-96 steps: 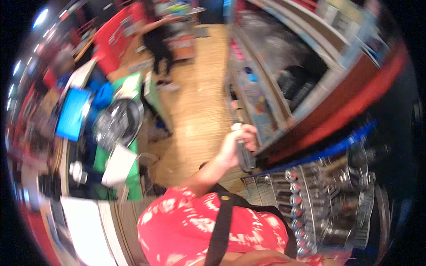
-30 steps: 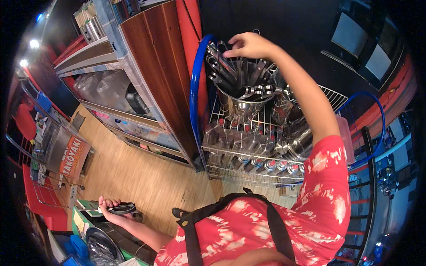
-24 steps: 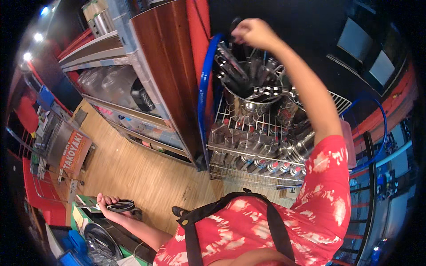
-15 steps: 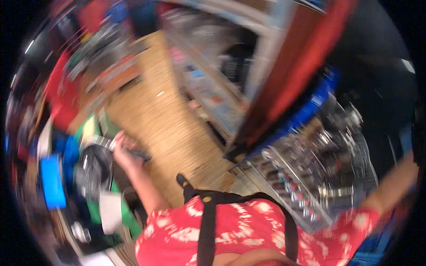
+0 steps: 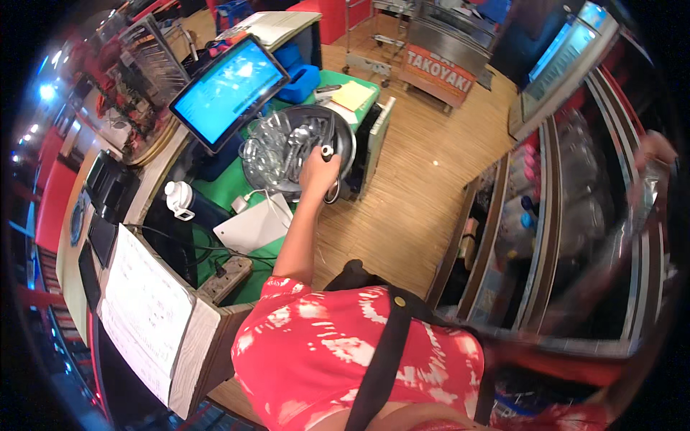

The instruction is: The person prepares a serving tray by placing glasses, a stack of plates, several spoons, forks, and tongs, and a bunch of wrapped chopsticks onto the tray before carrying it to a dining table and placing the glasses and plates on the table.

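My left hand (image 5: 319, 172) is closed around a slim black object with a white round end (image 5: 327, 151), whose kind I cannot make out. It is over the right side of a round black tray (image 5: 350, 147) full of clear glassware (image 5: 269, 151). My right hand (image 5: 654, 149) is raised at the far right, before the shelves, and smeared by motion. Something shiny and see-through shows just below it; I cannot tell whether the hand holds it.
A lit tablet screen (image 5: 230, 90), a white-capped bottle (image 5: 180, 200), a pale flat device (image 5: 255, 228) and a power strip (image 5: 224, 279) crowd the green-topped counter (image 5: 231, 183). Shelves (image 5: 550, 230) with jars line the right. Ahead, a cart with an orange sign (image 5: 438, 72) stands on the wooden floor (image 5: 402, 172).
The view has swung left, bringing the counter, tablet and glassware tray toward the middle. The glassware rack at the right has gone from sight. My left hand is now above the tray's edge.
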The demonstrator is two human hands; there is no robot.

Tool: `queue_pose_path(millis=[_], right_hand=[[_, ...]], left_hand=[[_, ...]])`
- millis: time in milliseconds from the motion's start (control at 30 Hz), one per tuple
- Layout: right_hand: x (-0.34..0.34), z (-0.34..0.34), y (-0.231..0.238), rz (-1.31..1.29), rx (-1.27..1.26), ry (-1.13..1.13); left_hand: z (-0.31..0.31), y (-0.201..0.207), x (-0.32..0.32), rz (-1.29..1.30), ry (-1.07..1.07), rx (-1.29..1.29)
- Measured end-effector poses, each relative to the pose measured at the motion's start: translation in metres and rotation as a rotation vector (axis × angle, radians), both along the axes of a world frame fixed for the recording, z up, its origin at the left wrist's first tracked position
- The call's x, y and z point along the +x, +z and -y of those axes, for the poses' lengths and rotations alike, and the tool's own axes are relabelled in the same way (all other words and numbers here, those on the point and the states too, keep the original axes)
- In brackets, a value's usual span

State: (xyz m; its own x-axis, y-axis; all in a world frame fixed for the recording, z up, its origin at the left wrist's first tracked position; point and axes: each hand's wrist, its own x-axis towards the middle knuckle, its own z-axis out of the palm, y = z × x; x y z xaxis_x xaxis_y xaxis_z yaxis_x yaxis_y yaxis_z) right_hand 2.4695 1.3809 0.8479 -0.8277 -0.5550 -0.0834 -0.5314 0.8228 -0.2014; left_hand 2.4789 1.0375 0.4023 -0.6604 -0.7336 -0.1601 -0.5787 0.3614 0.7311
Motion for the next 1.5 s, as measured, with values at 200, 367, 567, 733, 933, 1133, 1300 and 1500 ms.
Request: queue_pose_path(millis=[200, 367, 567, 733, 933, 1133, 1300, 1500], right_hand=[[-0.157, 0.175, -0.109, 0.012, -0.291, 0.307], [-0.251, 0.273, -0.197, 0.200, -0.698, 0.167], [-0.270, 0.374, -0.277, -0.142, -0.906, 0.300], [-0.224, 0.406, -0.383, -0.369, -0.655, 0.645], [-0.172, 0.390, -0.433, -0.462, -0.677, 0.974], [-0.141, 0.374, -0.478, -0.329, -0.577, 1.176], [-0.097, 0.362, -0.491, -0.303, -0.601, 1.295], [-0.058, 0.325, -0.488, -0.073, -0.666, 1.339]], left_hand=[[0.119, -0.040, -0.035, 0.171, 0.155, -0.120], [0.145, -0.059, -0.074, 0.209, 0.154, -0.227], [0.151, -0.077, -0.094, 0.054, 0.212, -0.653], [0.129, -0.072, -0.112, 0.012, 0.219, -0.618], [0.104, -0.078, -0.111, -0.018, 0.202, -0.994], [0.063, -0.100, -0.066, -0.023, 0.244, -0.711], [0.011, -0.085, 0.010, -0.100, 0.099, -0.611], [-0.069, -0.062, 0.080, 0.030, 0.137, -0.520]])
